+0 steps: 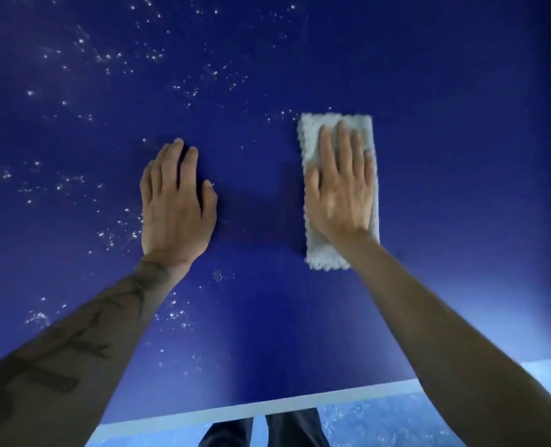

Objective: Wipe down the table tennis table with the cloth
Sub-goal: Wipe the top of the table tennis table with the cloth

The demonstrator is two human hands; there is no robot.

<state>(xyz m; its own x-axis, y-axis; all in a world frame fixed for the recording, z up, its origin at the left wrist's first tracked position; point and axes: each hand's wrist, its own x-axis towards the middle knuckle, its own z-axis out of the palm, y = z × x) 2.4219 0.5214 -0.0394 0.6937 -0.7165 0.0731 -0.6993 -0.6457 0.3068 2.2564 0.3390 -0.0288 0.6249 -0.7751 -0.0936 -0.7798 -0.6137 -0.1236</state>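
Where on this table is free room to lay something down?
Free: the blue strip between the left hand and the cloth under the right hand, and the table tennis table right of the cloth. White specks crowd the far and left parts.

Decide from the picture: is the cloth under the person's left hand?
No, the cloth lies flat under the right hand, while the left hand rests directly on the blue table.

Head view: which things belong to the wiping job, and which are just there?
Job: cloth, pressed flat under the right hand; blue table; white specks on it.
Just there: left hand resting on the table; floor; dark trousers.
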